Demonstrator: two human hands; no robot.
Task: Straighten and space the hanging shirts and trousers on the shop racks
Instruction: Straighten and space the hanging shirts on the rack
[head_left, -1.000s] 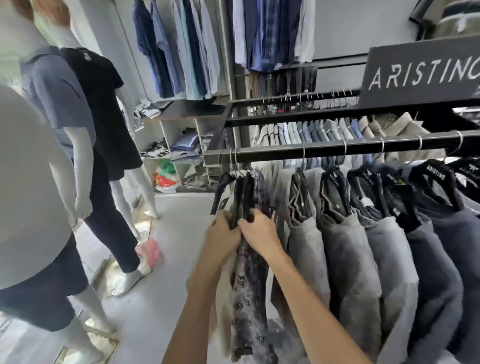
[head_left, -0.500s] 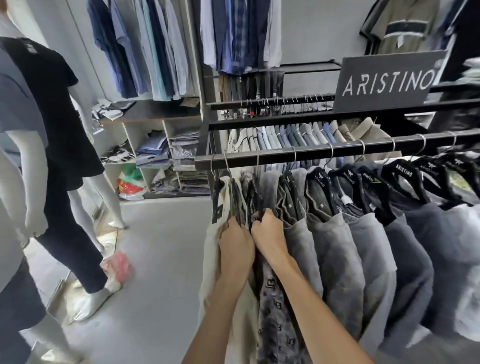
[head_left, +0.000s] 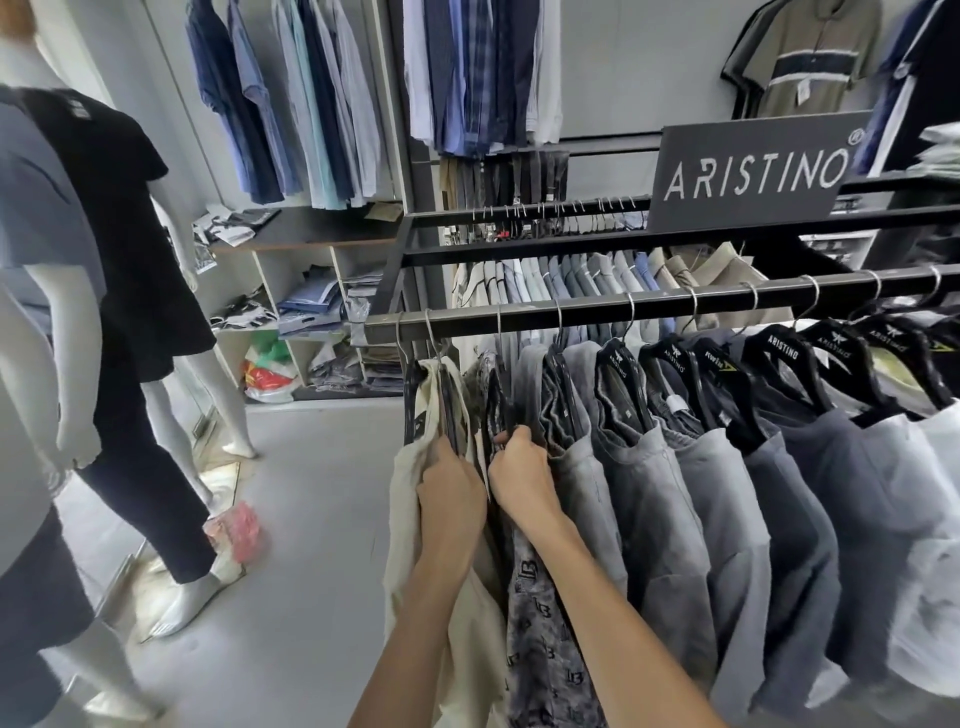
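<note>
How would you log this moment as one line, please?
left hand: grips cream garment | right hand: grips patterned garment | place: end of front rail

Fingertips lost in fabric, edges and blur all round

The left hand (head_left: 449, 486) curls into the cream garment (head_left: 415, 525) and the right hand (head_left: 522, 478) into the patterned garment (head_left: 540, 629), so all fingertips are hidden among folds; whether either touches a hanger cannot be told. Both forearms and both garments' hems run off the bottom edge. Well right of the right hand, the rail (head_left: 623, 307) and a blurred pale garment (head_left: 930, 597) are cut by the edge. Far left of the left hand, the nearest mannequin (head_left: 21, 441) is cropped, and a pink thing on the floor (head_left: 236, 530) is too blurred to name.
</note>
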